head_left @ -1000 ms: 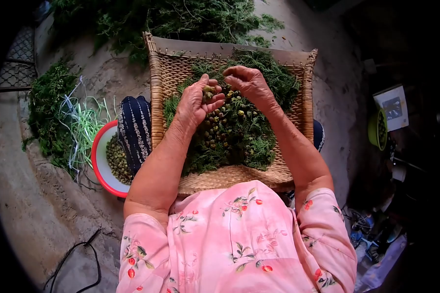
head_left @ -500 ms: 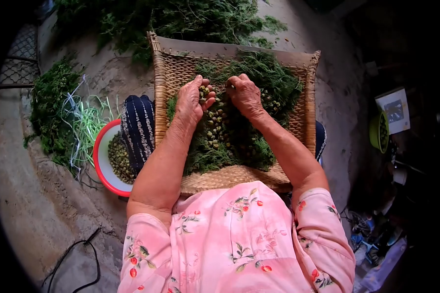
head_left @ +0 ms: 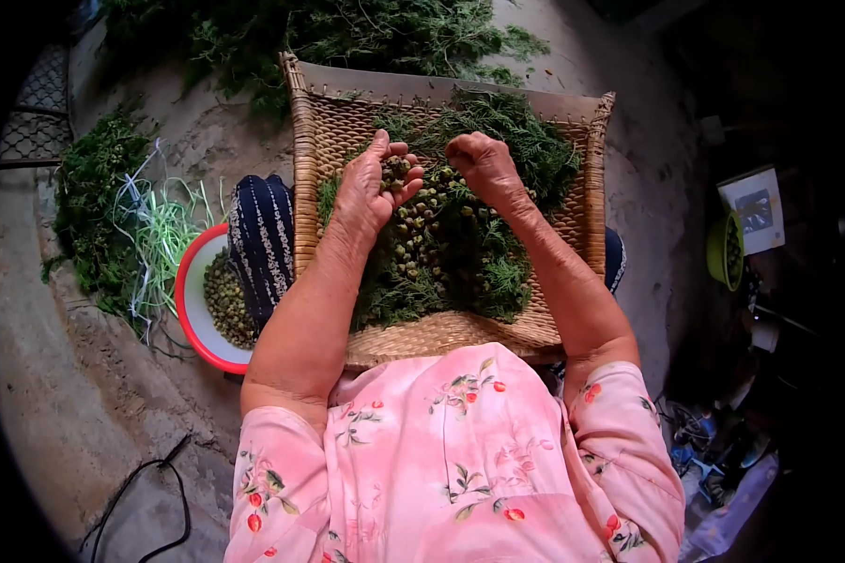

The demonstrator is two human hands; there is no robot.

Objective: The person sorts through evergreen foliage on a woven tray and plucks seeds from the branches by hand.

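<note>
My left hand [head_left: 359,192] is cupped palm-up with its fingers curled around several small green cones [head_left: 395,174]. To its right, my right hand [head_left: 486,171] has its fingers drawn together in a pinch; whatever they hold, if anything, is hidden. Both hands are over a woven wicker tray [head_left: 304,178] resting on my lap. Loose green cones [head_left: 421,220] lie in the middle of the tray below the hands. Feathery evergreen sprigs [head_left: 535,141] are heaped at its upper right, and more sprigs lie at its near side.
Left of my knee stands a red-rimmed white basin [head_left: 187,305] part-filled with cones. Beyond the tray lies a large pile of evergreen branches [head_left: 376,38]. A tangle of pale green plastic string [head_left: 164,239] is on the floor. A green bowl [head_left: 726,251] stands at the right.
My right hand has shifted a little to the right and up, away from my left hand. The cones in my left palm show more plainly.
</note>
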